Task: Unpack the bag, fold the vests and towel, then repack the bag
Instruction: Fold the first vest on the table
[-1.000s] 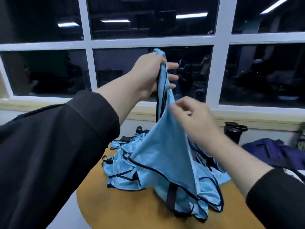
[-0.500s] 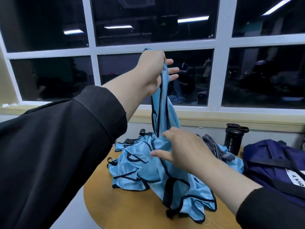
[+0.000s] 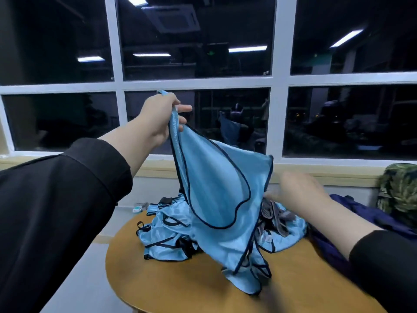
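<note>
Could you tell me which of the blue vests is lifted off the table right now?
The vest gripped at its top by the left hand; it hangs down, while the other vests lie crumpled on the table.

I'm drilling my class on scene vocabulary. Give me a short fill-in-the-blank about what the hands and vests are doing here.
1. The left hand holds one light blue vest up by its ____.
2. The other vests lie in a crumpled pile on the round ____ table.
3. The vests are edged in ____ trim.
4. The blurred right hand reaches toward the ____.

Missing: strap; wooden; dark; pile
</note>
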Demonstrator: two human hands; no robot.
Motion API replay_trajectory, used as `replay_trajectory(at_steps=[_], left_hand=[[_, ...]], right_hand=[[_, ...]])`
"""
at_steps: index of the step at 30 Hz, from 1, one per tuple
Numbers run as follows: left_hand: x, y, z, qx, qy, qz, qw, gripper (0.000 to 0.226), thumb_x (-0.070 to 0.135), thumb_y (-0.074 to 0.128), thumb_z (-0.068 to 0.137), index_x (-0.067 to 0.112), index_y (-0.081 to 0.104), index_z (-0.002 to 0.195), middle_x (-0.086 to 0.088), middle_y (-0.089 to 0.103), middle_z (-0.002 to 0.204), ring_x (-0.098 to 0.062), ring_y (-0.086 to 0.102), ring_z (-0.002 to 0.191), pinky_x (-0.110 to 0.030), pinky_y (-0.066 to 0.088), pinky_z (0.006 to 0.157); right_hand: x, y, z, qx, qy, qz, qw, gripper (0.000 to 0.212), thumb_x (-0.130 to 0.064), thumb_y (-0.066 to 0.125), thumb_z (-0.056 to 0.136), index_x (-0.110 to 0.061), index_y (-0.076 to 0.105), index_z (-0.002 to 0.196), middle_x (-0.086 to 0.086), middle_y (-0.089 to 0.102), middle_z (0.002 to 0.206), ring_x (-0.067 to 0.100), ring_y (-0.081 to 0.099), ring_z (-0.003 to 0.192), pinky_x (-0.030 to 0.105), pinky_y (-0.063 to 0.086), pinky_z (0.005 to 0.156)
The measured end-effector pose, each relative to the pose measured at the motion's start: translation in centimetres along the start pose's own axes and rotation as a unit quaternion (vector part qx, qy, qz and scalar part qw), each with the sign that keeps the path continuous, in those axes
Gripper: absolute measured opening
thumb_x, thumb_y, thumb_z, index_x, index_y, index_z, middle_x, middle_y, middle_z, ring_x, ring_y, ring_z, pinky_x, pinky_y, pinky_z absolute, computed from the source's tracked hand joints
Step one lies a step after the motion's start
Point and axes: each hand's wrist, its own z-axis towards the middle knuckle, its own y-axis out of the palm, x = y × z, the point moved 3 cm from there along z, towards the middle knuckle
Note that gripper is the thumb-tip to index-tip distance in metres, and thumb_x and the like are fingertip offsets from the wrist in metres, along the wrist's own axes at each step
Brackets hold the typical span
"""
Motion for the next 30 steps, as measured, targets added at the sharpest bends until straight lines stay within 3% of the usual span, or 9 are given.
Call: replay_trajectory(at_steps=[3,7,12,15,17,19,22,26,30], left_hand=[[0.9,-0.3,-1.2,-0.015,-0.003,-0.055,0.998,0.004,0.009,0.04,0.1,0.009,0.043,0.097,-0.021,0.071,0.115,-0.017,0.04,0.056,-0.026,0.037,0.047],[0.9,1.5,-3.1,-0.065,-0.019,-0.073,0.995,0.013,0.011,0.037,0.102,0.004,0.047,0.107,-0.021,0.071,0.117,-0.016,0.044,0.056,-0.028,0.041,0.049],[0.4,3.8,-5.0,-0.109,-0.032,-0.069,0.991,0.033,0.011,0.036,0.101,-0.006,0.048,0.127,-0.021,0.071,0.117,-0.016,0.044,0.055,-0.029,0.04,0.048],[0.2,3.8,-5.9,-0.131,-0.025,-0.072,0.988,0.024,0.009,0.036,0.101,0.003,0.049,0.12,-0.021,0.074,0.108,-0.018,0.044,0.057,-0.028,0.037,0.049],[0.0,3.4,-6.0,-0.143,-0.018,-0.071,0.987,0.022,0.008,0.037,0.1,0.006,0.048,0.119,-0.021,0.076,0.104,-0.018,0.044,0.055,-0.027,0.034,0.047],[-0.1,2.7,-5.6,-0.142,-0.002,-0.045,0.989,0.024,0.009,0.037,0.1,0.002,0.047,0.121,-0.02,0.076,0.102,-0.018,0.042,0.052,-0.027,0.031,0.045],[-0.3,0.8,-3.9,-0.103,0.006,0.021,0.994,0.027,0.018,0.042,0.102,0.002,0.05,0.122,-0.018,0.076,0.097,-0.016,0.037,0.046,-0.026,0.025,0.043],[-0.1,-2.7,-0.5,-0.028,0.007,0.096,0.995,0.027,0.034,0.048,0.103,0.013,0.055,0.119,-0.011,0.077,0.093,-0.014,0.036,0.046,-0.023,0.027,0.042],[1.3,-4.9,2.3,0.036,0.042,0.107,0.993,0.023,0.019,0.043,0.098,0.01,0.056,0.114,-0.006,0.073,0.09,-0.022,0.057,0.061,-0.031,0.05,0.055]], right_hand=[[0.7,-1.6,-1.0,-0.009,0.03,0.163,0.986,0.087,-0.083,0.054,0.081,-0.022,0.045,0.144,-0.003,0.072,0.085,0.019,0.069,0.076,0.036,0.057,0.068],[-5.1,0.0,-2.7,-0.115,-0.016,0.371,0.921,0.05,-0.058,0.065,0.091,-0.018,0.059,0.118,0.0,0.076,0.091,0.02,0.074,0.076,0.04,0.063,0.065],[-8.6,10.9,-2.2,-0.183,0.064,0.359,0.913,0.058,-0.042,0.071,0.089,-0.011,0.048,0.132,0.01,0.063,0.122,0.03,0.065,0.107,0.042,0.057,0.087],[-8.7,17.7,-1.5,-0.24,0.079,0.384,0.888,0.062,-0.04,0.077,0.077,-0.018,0.054,0.13,0.007,0.071,0.105,0.023,0.068,0.086,0.036,0.059,0.073],[-8.7,19.0,-2.1,-0.265,0.088,0.349,0.895,0.035,-0.031,0.074,0.084,-0.014,0.061,0.112,0.006,0.065,0.091,0.02,0.06,0.076,0.03,0.05,0.066],[-7.9,18.6,-2.1,-0.245,0.084,0.28,0.925,0.012,-0.019,0.062,0.095,-0.01,0.058,0.089,0.009,0.059,0.084,0.023,0.053,0.074,0.028,0.042,0.066],[-4.8,14.2,-0.1,-0.09,0.131,0.342,0.926,0.028,-0.017,0.048,0.099,-0.008,0.055,0.073,0.012,0.058,0.077,0.027,0.054,0.074,0.037,0.048,0.069],[-0.7,2.4,3.1,0.15,0.217,0.678,0.686,0.033,-0.011,0.033,0.099,-0.011,0.065,0.093,0.017,0.069,0.092,0.032,0.067,0.074,0.041,0.058,0.065],[0.2,-8.2,4.0,0.246,0.121,0.739,0.616,0.045,-0.006,0.028,0.097,-0.022,0.07,0.1,0.012,0.073,0.108,0.027,0.072,0.092,0.037,0.063,0.068]])
